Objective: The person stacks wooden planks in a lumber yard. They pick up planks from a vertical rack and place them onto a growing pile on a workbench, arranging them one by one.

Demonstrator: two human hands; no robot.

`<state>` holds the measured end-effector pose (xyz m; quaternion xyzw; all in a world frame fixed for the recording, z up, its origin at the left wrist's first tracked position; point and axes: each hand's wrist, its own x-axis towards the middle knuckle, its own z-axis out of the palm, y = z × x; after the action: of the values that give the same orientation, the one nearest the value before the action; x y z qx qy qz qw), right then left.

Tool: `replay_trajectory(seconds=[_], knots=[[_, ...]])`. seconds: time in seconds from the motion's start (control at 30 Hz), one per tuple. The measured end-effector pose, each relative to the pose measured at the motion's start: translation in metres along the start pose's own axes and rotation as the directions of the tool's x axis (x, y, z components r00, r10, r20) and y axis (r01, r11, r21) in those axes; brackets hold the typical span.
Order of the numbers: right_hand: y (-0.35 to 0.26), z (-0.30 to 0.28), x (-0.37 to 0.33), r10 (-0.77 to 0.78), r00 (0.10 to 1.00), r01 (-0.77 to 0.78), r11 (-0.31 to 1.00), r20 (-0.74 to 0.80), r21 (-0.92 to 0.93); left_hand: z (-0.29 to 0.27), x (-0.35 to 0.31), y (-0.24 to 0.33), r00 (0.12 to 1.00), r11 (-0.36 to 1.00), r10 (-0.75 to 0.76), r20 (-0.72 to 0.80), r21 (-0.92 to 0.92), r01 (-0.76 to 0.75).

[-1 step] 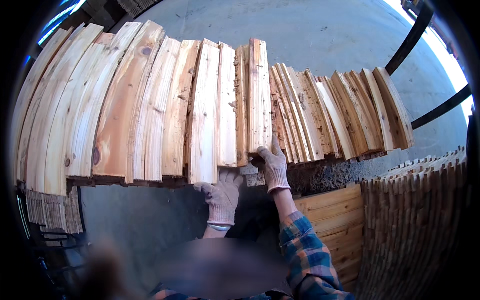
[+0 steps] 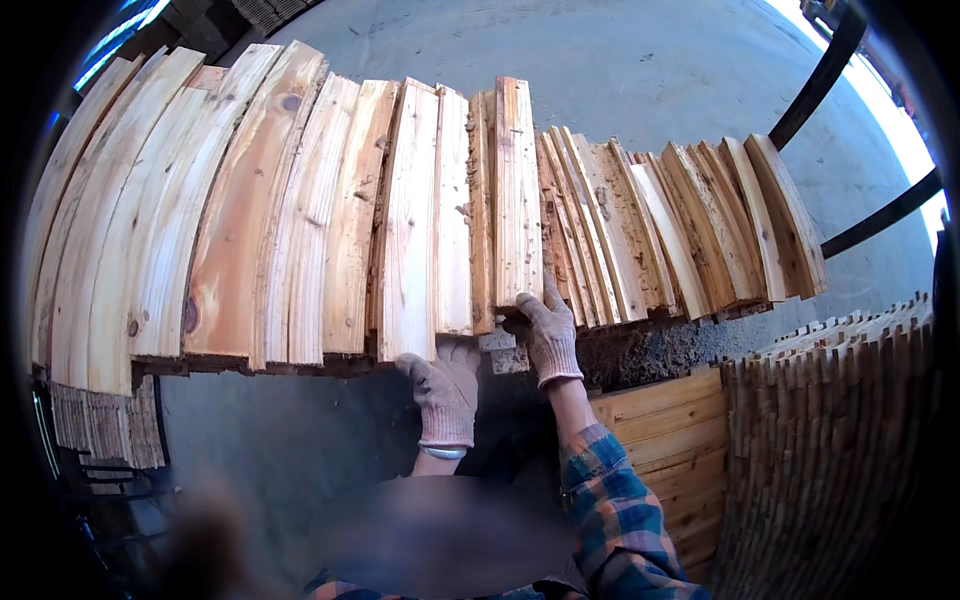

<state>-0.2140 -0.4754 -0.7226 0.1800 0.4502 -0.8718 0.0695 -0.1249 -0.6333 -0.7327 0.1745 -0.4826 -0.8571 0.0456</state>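
Rough-sawn wooden boards lie side by side in a long row across the view. My gloved right hand (image 2: 550,335) is closed on the near end of a raised narrow board (image 2: 516,190), thumb on top and a finger along its right side. Just left of it, my gloved left hand (image 2: 445,392) is against the near ends of the boards. Its thumb touches the end of a pale wide board (image 2: 408,230), apart from the other fingers, which reach up toward the neighbouring pale board (image 2: 453,220). Those fingertips are partly hidden beneath the board ends.
Lower, thinner boards (image 2: 650,235) continue the row to the right. A tall stack of wood strips (image 2: 830,430) stands at the near right beside a plank panel (image 2: 665,425). Dark metal bars (image 2: 825,75) jut in at the far right. Grey concrete floor (image 2: 600,60) lies beyond.
My left hand has shifted slightly up, its thumb now meeting the pale wide board's end, which sits a little farther in. My right hand keeps its hold, almost unmoved.
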Motion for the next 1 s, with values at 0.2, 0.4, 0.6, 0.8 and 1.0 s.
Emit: replay_trajectory(seconds=[0.2, 0.4, 0.6, 0.8, 1.0], knots=[[-0.030, -0.010, 0.000, 0.082, 0.995, -0.078, 0.994, 0.056, -0.076, 0.059, -0.025, 0.022, 0.968, 0.689, -0.080, -0.237, 0.689, 0.226], [-0.011, -0.012, 0.010, 0.056, 0.998, -0.051, 0.991, 0.036, -0.126, 0.074, -0.025, -0.013, 0.870, -0.232, 0.447, 0.209, 0.966, -0.113], [-0.060, -0.028, -0.036, 0.066, 0.996, -0.085, 0.790, -0.053, -0.608, 0.069, -0.047, 0.004, 0.918, 0.592, 0.219, 0.331, 0.703, -0.395], [-0.089, -0.035, -0.038, 0.132, 0.777, -0.065, 0.989, 0.616, -0.131, -0.033, -0.041, 0.034, 0.963, 0.962, -0.271, -0.003, -0.034, 0.271], [-0.032, -0.032, 0.029, 0.084, 0.974, 0.025, 0.883, 0.208, -0.469, 0.005, -0.015, 0.054, 0.932, 0.889, -0.330, 0.149, -0.283, 0.360]])
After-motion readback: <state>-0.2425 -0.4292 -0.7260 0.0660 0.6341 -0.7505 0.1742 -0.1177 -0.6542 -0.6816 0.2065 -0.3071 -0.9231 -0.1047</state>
